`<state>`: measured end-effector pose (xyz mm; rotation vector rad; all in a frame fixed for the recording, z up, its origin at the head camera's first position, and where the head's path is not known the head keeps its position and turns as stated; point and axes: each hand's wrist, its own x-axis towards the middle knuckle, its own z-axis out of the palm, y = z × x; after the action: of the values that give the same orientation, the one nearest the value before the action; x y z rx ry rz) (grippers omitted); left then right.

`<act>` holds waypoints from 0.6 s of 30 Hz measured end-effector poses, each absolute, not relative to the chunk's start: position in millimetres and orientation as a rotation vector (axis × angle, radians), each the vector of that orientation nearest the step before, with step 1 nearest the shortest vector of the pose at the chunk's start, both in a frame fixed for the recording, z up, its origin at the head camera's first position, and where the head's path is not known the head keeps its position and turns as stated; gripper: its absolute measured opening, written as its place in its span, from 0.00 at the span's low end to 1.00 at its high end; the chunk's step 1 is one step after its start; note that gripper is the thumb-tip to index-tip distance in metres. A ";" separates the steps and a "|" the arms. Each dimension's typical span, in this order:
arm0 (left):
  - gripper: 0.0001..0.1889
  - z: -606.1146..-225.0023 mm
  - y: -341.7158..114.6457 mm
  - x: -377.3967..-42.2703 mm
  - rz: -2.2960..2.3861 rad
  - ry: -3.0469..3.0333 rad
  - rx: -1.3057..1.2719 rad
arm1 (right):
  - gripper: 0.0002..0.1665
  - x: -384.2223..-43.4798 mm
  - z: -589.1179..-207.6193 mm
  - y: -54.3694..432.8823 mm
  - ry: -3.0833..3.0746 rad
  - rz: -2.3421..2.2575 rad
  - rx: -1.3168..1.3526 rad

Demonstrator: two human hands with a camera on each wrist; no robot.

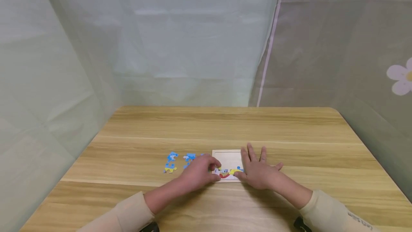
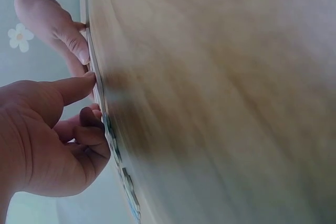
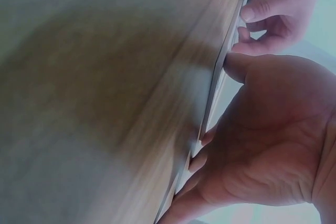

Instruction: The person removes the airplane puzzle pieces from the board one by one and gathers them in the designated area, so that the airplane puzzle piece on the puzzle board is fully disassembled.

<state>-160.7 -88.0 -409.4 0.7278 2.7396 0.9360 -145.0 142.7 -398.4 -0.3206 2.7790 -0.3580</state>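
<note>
Head view: a jigsaw tray (image 1: pixel 227 158) lies on the wooden table (image 1: pixel 225 124), tabletop stretching behind; left hand (image 1: pixel 199 173), fingers curled (whether gripping, I cannot tell), overlaps its left edge beside jigsaw pieces (image 1: pixel 170 169); right hand (image 1: pixel 258 172), fingers spread, covers its right. Left wrist: left thumb at tray's edge. Right wrist: right thumb likewise.

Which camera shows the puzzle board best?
The head view: it looks down on the board, showing its flat face, though the right hand covers part. Both wrist views show mostly its thin edge, almost side-on.
</note>
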 end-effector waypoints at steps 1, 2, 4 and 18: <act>0.15 -409.0 -87.5 -160.7 0.927 2.744 0.729 | 0.54 -145.0 -398.2 142.7 2.779 -0.360 -0.321; 0.15 -408.7 -87.1 -160.6 0.922 2.746 0.730 | 0.54 -144.8 -397.9 142.6 2.778 -0.363 -0.321; 0.14 -407.7 -86.4 -160.1 0.920 2.747 0.726 | 0.54 -144.5 -397.6 142.6 2.777 -0.366 -0.319; 0.16 -406.3 -84.2 -159.8 0.963 2.737 0.677 | 0.54 -144.3 -398.4 143.1 2.779 -0.355 -0.315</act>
<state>-159.8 -84.2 -406.3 0.6772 2.7373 0.9632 -144.3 143.1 -398.4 -0.3147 2.7786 -0.3550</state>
